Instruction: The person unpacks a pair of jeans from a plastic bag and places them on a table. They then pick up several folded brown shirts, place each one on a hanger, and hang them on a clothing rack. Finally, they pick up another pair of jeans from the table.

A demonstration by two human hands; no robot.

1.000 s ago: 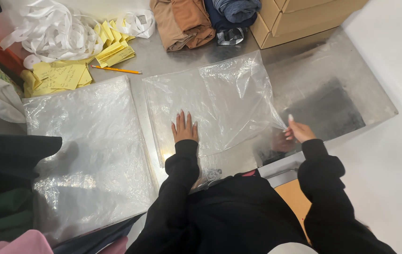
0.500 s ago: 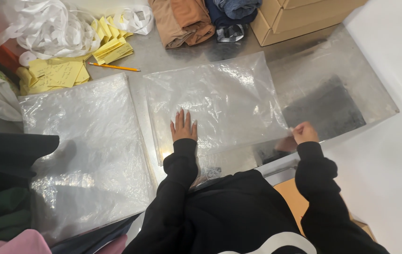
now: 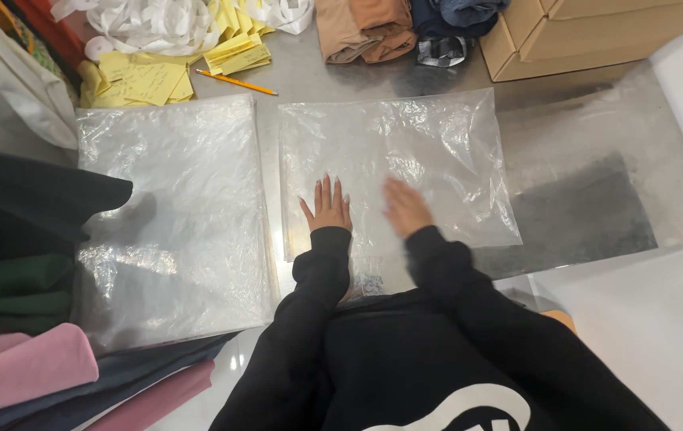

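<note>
Left hand (image 3: 328,209) flat, fingers spread, right hand (image 3: 407,207) blurred, apparently open-palmed, both pressed on near edge of clear plastic bag (image 3: 395,164) lying flattened and empty on steel tabletop (image 3: 581,136); bag stack (image 3: 170,215) beside; folded garments (image 3: 365,28) unpacked.

Shiny steel worktable (image 3: 597,144), white floor (image 3: 661,319)

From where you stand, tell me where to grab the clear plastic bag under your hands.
Probably pinch the near right corner of the clear plastic bag, coming from the right. The bag lies flat on the metal table, both hands pressing its near middle; that corner lies bare and free.
</note>
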